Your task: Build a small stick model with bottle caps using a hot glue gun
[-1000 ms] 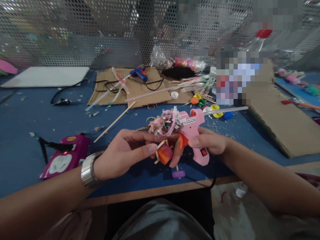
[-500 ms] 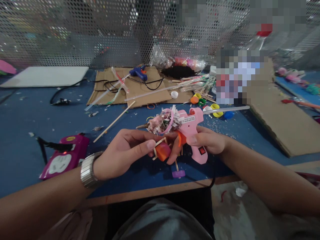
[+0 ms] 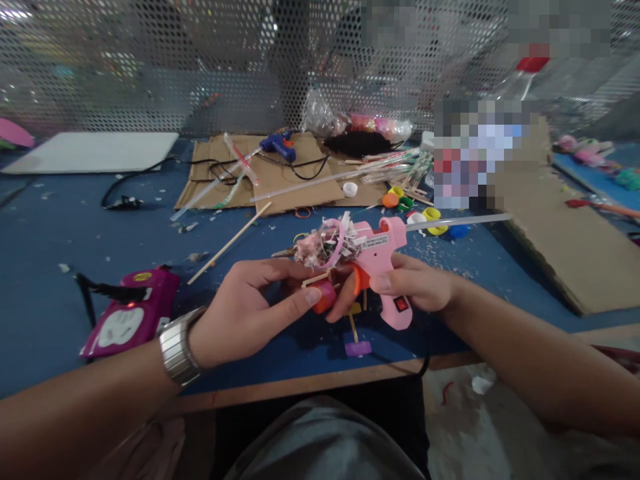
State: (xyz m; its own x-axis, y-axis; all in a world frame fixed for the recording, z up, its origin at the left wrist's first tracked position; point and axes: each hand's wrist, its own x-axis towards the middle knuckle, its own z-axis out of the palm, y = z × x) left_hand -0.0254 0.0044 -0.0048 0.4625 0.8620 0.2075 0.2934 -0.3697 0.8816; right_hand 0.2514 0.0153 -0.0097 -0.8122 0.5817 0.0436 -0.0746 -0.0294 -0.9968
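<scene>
My right hand (image 3: 417,283) is wrapped round the handle of a pink hot glue gun (image 3: 387,250), and a clear glue stick (image 3: 463,220) juts from its back. Scraps of paper and a pink ring cling about its front, and its nozzle (image 3: 283,253) points left. Below the barrel, my left hand (image 3: 267,300) grips a small orange-and-pink piece (image 3: 324,297) with thin wooden sticks on it, thumb pressed on its face. An orange ring-shaped cap (image 3: 358,280) sits by my right fingers. Underneath, a wooden stick bears a purple cap (image 3: 358,348). Some fingertips are hidden.
A purple power box (image 3: 133,310) with a lit red light stands at left. A loose wooden stick (image 3: 230,241) lies near it. Behind are cardboard (image 3: 300,190), a blue glue gun (image 3: 279,144) and coloured bottle caps (image 3: 390,199). More cardboard (image 3: 555,233) lies at right.
My left thumb has slid right and down onto the orange-and-pink piece, which has turned and covers less of the view. The pink glue gun has barely moved.
</scene>
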